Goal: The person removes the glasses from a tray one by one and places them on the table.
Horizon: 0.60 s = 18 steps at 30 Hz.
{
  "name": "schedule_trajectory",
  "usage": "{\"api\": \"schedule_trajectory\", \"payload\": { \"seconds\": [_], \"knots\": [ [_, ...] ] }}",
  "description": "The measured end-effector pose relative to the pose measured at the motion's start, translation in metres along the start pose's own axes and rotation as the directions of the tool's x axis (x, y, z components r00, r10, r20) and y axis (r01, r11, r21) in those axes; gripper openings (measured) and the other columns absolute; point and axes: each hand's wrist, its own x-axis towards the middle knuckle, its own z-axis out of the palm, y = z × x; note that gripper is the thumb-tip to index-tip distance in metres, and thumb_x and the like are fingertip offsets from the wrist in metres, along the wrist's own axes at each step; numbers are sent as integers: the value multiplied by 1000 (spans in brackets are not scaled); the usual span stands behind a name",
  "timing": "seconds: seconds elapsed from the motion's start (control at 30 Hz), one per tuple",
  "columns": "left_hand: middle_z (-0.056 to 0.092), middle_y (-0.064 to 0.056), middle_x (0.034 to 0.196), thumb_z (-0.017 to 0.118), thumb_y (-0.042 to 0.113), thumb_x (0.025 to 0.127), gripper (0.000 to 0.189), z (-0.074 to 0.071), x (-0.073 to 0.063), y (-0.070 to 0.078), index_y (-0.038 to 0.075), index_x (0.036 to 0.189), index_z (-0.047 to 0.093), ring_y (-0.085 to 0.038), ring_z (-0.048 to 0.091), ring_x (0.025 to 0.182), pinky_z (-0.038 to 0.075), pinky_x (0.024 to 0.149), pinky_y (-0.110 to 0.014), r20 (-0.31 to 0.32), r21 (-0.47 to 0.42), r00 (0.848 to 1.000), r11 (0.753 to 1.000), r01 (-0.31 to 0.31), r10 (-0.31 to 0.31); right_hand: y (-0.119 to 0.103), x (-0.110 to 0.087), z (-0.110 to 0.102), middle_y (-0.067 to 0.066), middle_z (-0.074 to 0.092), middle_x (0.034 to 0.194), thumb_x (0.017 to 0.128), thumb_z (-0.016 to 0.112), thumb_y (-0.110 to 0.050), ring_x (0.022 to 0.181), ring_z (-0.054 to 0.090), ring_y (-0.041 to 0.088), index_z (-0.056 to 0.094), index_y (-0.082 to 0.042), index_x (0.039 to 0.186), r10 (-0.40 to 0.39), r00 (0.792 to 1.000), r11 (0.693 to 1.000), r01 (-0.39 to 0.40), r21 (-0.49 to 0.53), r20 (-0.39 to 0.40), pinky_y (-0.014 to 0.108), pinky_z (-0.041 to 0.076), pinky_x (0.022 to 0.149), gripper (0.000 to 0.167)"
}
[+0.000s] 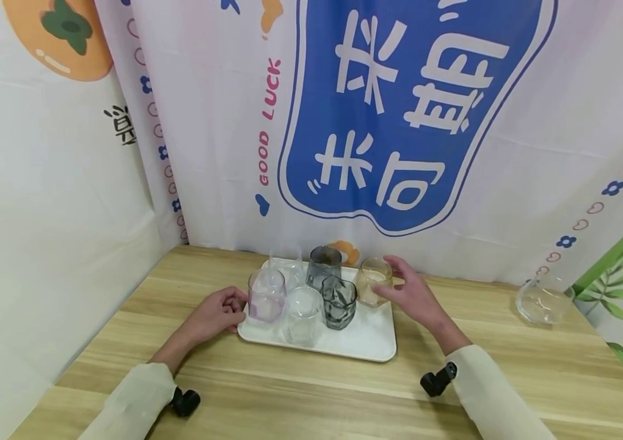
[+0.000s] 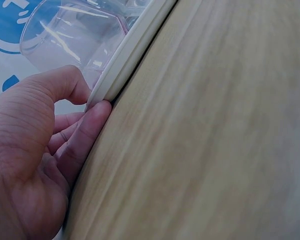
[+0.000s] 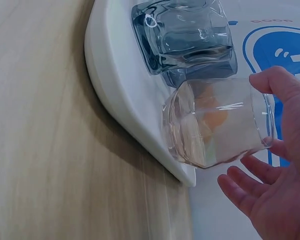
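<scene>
My left hand [image 1: 214, 315] pinches the left rim of a white tray [image 1: 363, 342] between thumb and curled fingers, beside a faint pink glass [image 1: 266, 299]. At the tray's right end, my right hand [image 3: 285, 135] holds an amber-tinted glass [image 3: 215, 122] near its rim, thumb on one side and index finger on the other; the remaining fingers stay off it. That glass is upright with its base at the tray. Also on the tray are a smoky grey glass [image 1: 324, 267], a dark faceted glass [image 1: 339, 304], a clear glass [image 1: 303, 318] and another clear glass [image 1: 286, 269] behind.
A clear glass vessel [image 1: 543, 302] stands apart on the wooden table [image 1: 300, 391], near its right edge. Printed cloth [image 1: 223, 153] hangs close behind the tray. Glasses stand close together on the tray's left and middle.
</scene>
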Motion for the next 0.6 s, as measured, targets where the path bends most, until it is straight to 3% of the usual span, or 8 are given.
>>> {"api": "schedule_trajectory", "payload": {
  "seconds": [0.2,0.6],
  "knots": [
    [57,-11,86,67,-2,87,33,1,-1,1,-7,118,57,-20,59,72,59,61,-32,2,-2,1000,1000,4,-4,0,4,4,23,38,157,92,79,-33,138,42,44,33,-6,158,47,999,999,-47,1,2,57,45,106,85],
    [57,-12,86,67,-2,87,33,1,1,3,-7,118,58,-21,59,73,59,61,-33,-3,0,1000,1000,11,-11,3,9,8,23,40,156,92,79,-38,143,37,42,34,-8,158,60,998,998,-60,-12,9,56,40,111,85]
  ]
}}
